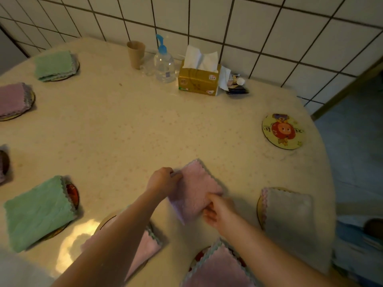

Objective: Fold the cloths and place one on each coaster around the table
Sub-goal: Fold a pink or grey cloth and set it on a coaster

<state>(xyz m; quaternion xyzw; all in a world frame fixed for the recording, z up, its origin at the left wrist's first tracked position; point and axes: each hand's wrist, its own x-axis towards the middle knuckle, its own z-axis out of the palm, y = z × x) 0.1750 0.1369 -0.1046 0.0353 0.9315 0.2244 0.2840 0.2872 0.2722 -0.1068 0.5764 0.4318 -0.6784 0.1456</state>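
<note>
Pink cloth (193, 190) is pinched by my left hand (163, 180) and right hand (217, 211); I'd square its edges, then carry it to the bare coaster (283, 131).

Labels on the tissue box (198, 80) and bottle (164, 66) seem too blurred to read.

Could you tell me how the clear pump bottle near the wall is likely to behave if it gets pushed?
The pump bottle looks tall for its base, so it would probably tip rather than slide. It appears nearly empty, so it is likely light. Its round body might roll toward the tissue box.
</note>
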